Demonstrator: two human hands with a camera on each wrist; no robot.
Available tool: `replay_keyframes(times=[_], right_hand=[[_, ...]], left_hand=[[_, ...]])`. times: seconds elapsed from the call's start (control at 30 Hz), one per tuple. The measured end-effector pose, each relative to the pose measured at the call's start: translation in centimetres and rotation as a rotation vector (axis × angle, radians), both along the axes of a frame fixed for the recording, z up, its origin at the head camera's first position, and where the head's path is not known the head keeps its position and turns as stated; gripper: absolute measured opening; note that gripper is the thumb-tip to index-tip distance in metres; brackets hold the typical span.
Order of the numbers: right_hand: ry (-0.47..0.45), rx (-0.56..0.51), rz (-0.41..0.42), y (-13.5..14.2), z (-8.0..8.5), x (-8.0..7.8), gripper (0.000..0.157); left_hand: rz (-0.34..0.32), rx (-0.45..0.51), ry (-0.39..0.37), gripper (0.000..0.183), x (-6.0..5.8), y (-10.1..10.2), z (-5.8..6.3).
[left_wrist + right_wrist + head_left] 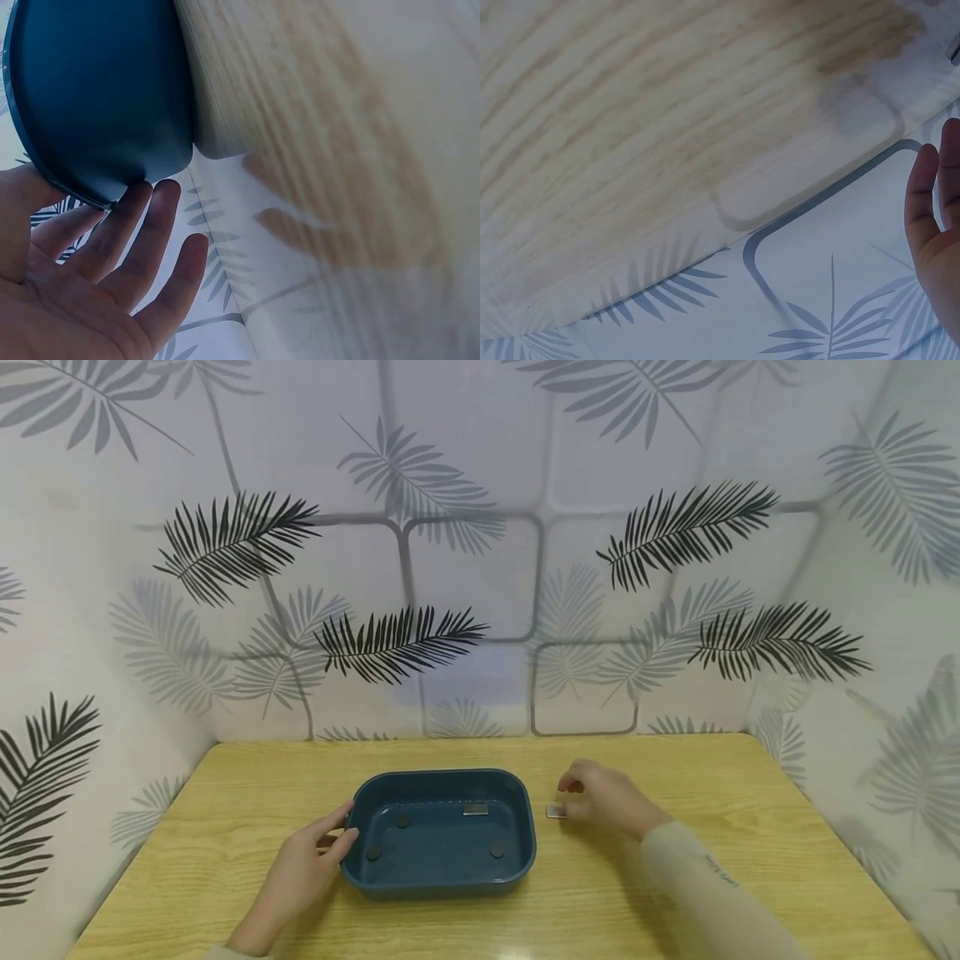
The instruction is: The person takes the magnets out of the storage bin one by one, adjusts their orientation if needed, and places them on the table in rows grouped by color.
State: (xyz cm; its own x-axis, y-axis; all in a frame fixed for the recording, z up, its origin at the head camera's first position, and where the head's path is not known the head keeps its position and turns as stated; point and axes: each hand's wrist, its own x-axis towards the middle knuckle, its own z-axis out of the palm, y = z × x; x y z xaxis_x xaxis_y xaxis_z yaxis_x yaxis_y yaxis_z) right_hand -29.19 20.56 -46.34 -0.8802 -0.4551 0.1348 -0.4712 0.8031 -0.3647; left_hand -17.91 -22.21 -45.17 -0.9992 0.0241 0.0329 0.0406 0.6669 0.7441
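A dark blue rectangular tray (438,887) with rounded corners sits on the table. At its left end my left hand (303,864) grips the rim. The left wrist view shows the fingertips (163,196) against the tray's outer wall (105,82) and the thumb behind the rim. To the right of the tray, a small flat silvery metal piece (555,812) lies by my right thumb. My right hand (603,797) is over its right end, with bent fingers and a gap between index finger and thumb. The right wrist view shows only part of that hand (937,225).
Inside the tray lie another small silvery piece (476,809) and three dark round discs, one near the front right (497,852). The wood-grain table (675,768) ends at a leaf-patterned wall (480,685) at the back. Similar walls flank both sides.
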Motion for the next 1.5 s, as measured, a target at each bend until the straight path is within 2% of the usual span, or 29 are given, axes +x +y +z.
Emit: replay_keyframes(times=[0.23, 0.4, 0.57, 0.97, 1.13, 1.33, 1.5], right_hand=[[-0.051, 0.027, -0.002, 0.2, 1.1, -0.1, 0.018], [-0.047, 0.102, 0.034, 0.4, 0.2, -0.2, 0.015], [-0.024, 0.118, 0.047, 0.6, -0.8, 0.0, 0.014], [-0.007, 0.124, 0.04, 0.5, -0.9, -0.1, 0.014], [-0.034, 0.079, 0.004, 0.2, -0.5, 0.0, 0.019], [-0.008, 0.04, 0.028, -0.7, 0.8, 0.3, 0.033], [0.005, 0.013, 0.042, -1.7, 1.8, 0.6, 0.036]], left_hand=[[0.002, 0.001, 0.007, 0.051, -0.1, -0.1, -0.2], [-0.001, 0.008, 0.005, 0.051, -0.1, -0.1, -0.1], [0.0, 0.012, 0.001, 0.051, 0.0, -0.1, 0.0], [0.004, 0.015, 0.001, 0.051, -0.2, -0.2, -0.3], [0.003, 0.017, 0.001, 0.051, -0.1, -0.2, -0.3], [0.016, 0.022, -0.006, 0.049, -0.1, -0.2, -0.3], [0.018, 0.02, -0.003, 0.049, -0.1, -0.1, -0.2]])
